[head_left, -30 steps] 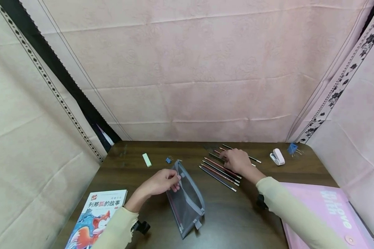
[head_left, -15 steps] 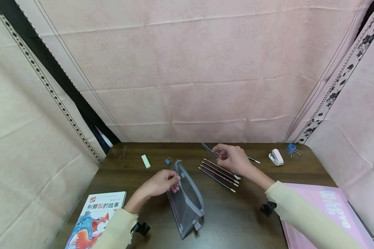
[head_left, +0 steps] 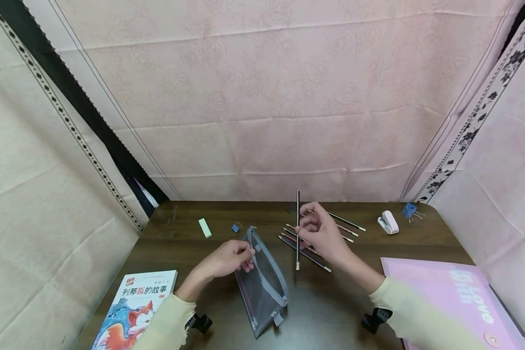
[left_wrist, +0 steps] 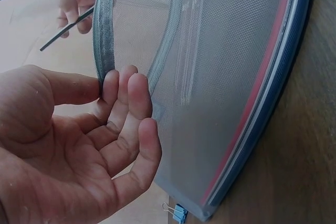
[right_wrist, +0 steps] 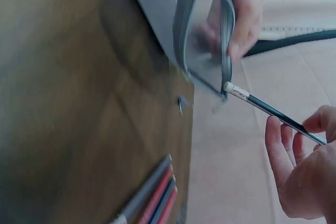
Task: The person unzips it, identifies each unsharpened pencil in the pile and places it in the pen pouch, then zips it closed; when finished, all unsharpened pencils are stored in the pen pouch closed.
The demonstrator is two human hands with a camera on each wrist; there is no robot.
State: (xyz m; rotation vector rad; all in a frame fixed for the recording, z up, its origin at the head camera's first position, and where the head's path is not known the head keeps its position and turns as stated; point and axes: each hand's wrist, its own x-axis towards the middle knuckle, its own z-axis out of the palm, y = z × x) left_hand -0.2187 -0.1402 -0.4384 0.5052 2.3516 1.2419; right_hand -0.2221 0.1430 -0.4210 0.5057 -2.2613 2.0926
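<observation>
Head view: the right hand (head_left: 323, 236) pinches a dark pencil (head_left: 298, 209) between thumb and fingers, its white eraser end pointing down. The left hand (head_left: 229, 256) grips the rim of a grey mesh pouch (head_left: 257, 296), which gapes open on the worktop (head_left: 328, 316); the held pencil is just beside it. More pencils (head_left: 317, 262) lie beneath and beyond the right hand. Farther right are a white stapler (head_left: 389, 222), a blue clip (head_left: 410, 210) and a pink folder (head_left: 437, 287); at left, an illustrated book (head_left: 135, 301).
</observation>
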